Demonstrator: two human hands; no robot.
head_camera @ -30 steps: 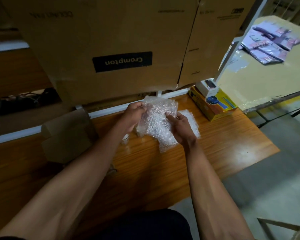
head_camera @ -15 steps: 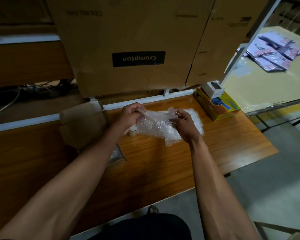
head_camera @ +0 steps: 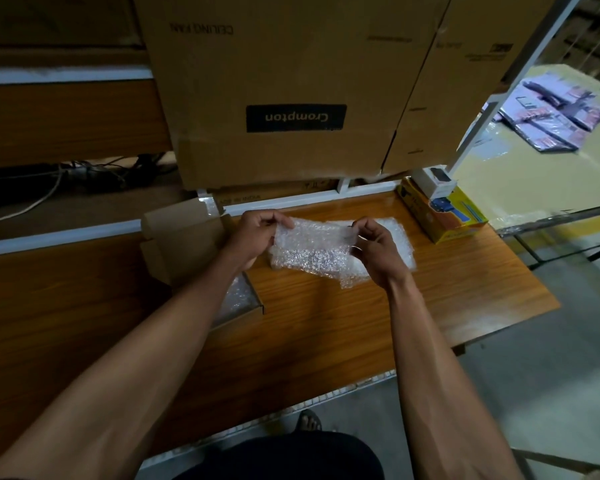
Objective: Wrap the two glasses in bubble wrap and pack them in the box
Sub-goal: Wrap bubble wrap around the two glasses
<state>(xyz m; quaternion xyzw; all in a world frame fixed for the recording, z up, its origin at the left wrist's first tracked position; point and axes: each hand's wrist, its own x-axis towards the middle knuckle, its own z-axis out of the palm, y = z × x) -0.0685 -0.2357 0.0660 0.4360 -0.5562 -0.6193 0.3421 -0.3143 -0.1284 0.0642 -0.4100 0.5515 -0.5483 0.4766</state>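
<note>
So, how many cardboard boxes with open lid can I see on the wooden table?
1. The open box sits beside the left hand, with bubble wrap inside. The arm hides part of it.

Clear plastic bubble wrap (head_camera: 312, 249), shiny and pimpled, over a glossy wood-grain table (head_camera: 343, 323). Matt brown cardboard forms the small box (head_camera: 184, 237) and the big cartons (head_camera: 274, 81) behind; the white rail (head_camera: 291, 202) looks like painted metal.
</note>
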